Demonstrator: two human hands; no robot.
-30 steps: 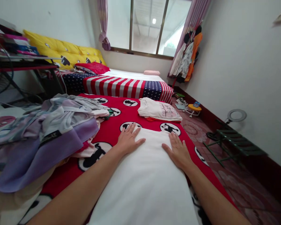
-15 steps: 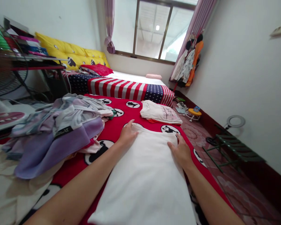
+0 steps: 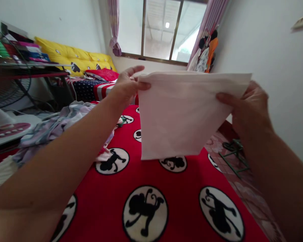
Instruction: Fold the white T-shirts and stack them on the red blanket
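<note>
My left hand (image 3: 128, 82) pinches the upper left corner of a plain white folded piece of fabric (image 3: 176, 117) with the thumb on its near face and one finger pointing out past it, while my right hand (image 3: 252, 107) grips its right side near the top corner, thumb also in front. The fabric hangs between my hands over a red bedcover printed with black figures in white circles (image 3: 181, 191), and I cannot tell whether its lower edge touches. Beyond my left forearm lies a rumpled heap of grey and lilac clothes (image 3: 47, 131).
</note>
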